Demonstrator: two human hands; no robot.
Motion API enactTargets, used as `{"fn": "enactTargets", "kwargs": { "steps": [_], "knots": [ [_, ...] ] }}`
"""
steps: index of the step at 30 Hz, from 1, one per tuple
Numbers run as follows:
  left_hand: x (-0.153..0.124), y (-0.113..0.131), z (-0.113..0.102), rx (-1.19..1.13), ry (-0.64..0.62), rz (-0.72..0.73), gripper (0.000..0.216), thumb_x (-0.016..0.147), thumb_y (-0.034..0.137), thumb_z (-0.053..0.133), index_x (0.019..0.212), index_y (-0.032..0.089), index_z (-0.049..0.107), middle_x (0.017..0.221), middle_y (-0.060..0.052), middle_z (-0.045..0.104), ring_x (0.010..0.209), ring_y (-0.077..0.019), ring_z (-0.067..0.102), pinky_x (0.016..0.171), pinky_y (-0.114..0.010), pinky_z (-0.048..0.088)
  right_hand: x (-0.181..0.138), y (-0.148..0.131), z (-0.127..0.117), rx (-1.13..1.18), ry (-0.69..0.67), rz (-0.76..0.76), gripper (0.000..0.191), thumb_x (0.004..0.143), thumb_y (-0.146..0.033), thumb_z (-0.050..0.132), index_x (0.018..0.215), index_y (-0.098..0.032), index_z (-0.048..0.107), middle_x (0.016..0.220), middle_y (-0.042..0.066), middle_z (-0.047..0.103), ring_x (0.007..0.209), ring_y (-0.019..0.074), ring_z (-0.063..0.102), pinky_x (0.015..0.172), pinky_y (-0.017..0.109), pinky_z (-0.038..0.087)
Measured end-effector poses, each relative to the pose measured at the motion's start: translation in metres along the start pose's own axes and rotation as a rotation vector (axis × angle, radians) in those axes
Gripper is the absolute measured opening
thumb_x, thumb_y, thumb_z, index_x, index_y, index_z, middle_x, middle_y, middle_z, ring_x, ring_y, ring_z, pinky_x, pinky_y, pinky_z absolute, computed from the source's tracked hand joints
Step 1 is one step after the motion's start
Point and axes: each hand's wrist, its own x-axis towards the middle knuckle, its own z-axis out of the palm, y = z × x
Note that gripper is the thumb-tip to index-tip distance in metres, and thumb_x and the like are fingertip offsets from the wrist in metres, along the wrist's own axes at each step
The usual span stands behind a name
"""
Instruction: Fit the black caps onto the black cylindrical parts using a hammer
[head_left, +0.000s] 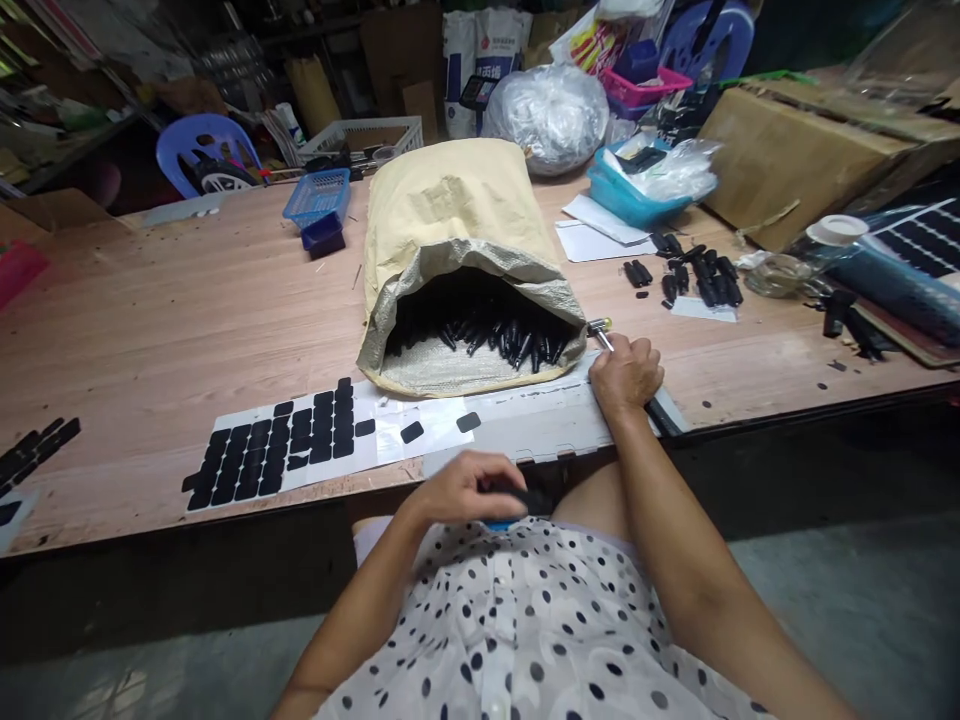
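Observation:
My right hand [626,375] is closed round a tool with a metal shaft and a black handle [664,418], resting on the table beside the mouth of a tan woven sack [450,215]. Inside the sack lie many black pieces [495,340]. My left hand [461,487] is closed over a black piece [525,498] just below the table edge, above my lap. A white sheet carrying rows of black stickers [277,450] lies to the left of my hands, with two loose stickers [411,432] on its right part.
More black parts [694,272] lie at the right by white papers [600,235]. A blue tray [637,195], a blue basket [319,195], a clear plastic bag [555,115], cardboard boxes [795,160] and a blue chair [206,150] line the back. Black strips [34,450] sit at far left.

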Motion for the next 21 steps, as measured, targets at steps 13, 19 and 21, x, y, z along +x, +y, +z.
{"fn": "enactTargets", "kwargs": {
  "steps": [13, 19, 21],
  "knots": [
    [0.004, -0.084, 0.052, 0.288, 0.038, -0.695, 0.049, 0.09, 0.04, 0.061, 0.139, 0.03, 0.059, 0.13, -0.006, 0.071, 0.122, -0.0288, 0.065, 0.102, -0.038, 0.05, 0.0, -0.002, -0.001, -0.013, -0.014, 0.0, 0.037, 0.09, -0.023, 0.048, 0.119, -0.016, 0.07, 0.111, 0.019, 0.06, 0.104, 0.0328, 0.052, 0.078, 0.039, 0.039],
    [0.0, -0.015, 0.017, 0.072, -0.198, -0.223, 0.039, 0.088, 0.047, 0.068, 0.12, 0.025, 0.074, 0.116, -0.007, 0.076, 0.101, -0.0232, 0.071, 0.09, -0.034, 0.055, -0.001, 0.001, 0.002, -0.007, 0.004, -0.024, 0.038, 0.089, -0.023, 0.048, 0.119, -0.015, 0.07, 0.11, 0.021, 0.061, 0.103, 0.0343, 0.052, 0.078, 0.041, 0.039],
    [0.009, 0.001, -0.013, -0.01, -0.058, -0.201, 0.038, 0.093, 0.049, 0.063, 0.119, 0.023, 0.074, 0.106, -0.007, 0.077, 0.09, -0.0202, 0.072, 0.083, -0.033, 0.057, -0.001, 0.002, 0.003, -0.003, 0.01, -0.036, 0.038, 0.088, -0.023, 0.048, 0.118, -0.015, 0.07, 0.109, 0.021, 0.061, 0.102, 0.0346, 0.052, 0.077, 0.041, 0.038]
  ]
}}
